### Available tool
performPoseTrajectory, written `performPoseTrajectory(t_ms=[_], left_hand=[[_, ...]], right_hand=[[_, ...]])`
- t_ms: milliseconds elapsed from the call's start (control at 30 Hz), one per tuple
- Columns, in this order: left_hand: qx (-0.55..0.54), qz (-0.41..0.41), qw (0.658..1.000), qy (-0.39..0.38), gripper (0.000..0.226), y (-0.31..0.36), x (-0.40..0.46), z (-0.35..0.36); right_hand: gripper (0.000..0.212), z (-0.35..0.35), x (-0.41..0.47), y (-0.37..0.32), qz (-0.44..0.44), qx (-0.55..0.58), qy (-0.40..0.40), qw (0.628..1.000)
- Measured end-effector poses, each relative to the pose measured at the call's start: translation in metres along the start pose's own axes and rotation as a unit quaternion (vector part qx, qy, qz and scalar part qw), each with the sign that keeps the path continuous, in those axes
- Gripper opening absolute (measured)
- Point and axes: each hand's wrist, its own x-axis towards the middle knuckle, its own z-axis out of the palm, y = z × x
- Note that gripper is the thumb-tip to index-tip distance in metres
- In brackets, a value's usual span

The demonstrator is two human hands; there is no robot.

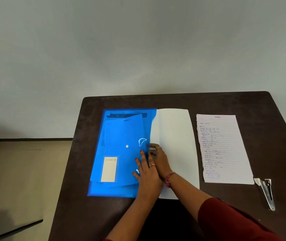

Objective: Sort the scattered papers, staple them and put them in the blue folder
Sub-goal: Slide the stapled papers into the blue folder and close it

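A dark brown worktop stands against a pale wall, with beige floor to the left.

Nearest, both forearms enter from the lower edge. The left hand lies flat on the blue folder, its fingers spread and pressing the cover down near the right edge. The right hand sits just beside it, crossing behind; its fingers appear to pinch white sheets at the folder mouth, though that contact is partly hidden.

A stapler lies at the right, near the corner of a handwritten page, which is still outside the folder.

Step in hand: insertion of papers into the folder, judged partly done. The next move calls for sliding the sheets fully inside without creasing them.

Papers already inside show only faintly through the cover. The writing is illegible.
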Motion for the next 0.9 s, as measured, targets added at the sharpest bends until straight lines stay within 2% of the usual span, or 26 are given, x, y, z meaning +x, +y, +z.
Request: performPoseTrajectory(t_ms=[267, 433, 600, 733, 900], left_hand=[[-0.048, 0.033, 0.998, 0.015, 0.069, -0.004, -0.007, -0.01], [-0.057, 0.016, 0.998, 0.002, 0.079, -0.002, -0.001, -0.004], [-0.066, 0.023, 0.997, 0.015, 0.078, -0.005, 0.0, -0.002], [-0.057, 0.033, 0.998, 0.017, 0.079, -0.007, 0.0, -0.001], [-0.061, 0.036, 0.997, 0.011, 0.08, -0.009, 0.002, 0.003]], right_hand=[[0.017, 0.006, 0.002, -0.003, -0.014, 0.039, 0.042, 0.998], [0.024, 0.002, 0.0, 0.0, -0.02, 0.02, 0.03, 0.999], [0.028, 0.004, 0.008, -0.006, -0.026, -0.067, -0.024, 0.997], [0.014, 0.006, 0.008, -0.007, -0.056, -0.141, -0.051, 0.987], [0.022, -0.003, 0.011, -0.01, -0.043, -0.221, -0.101, 0.969]])
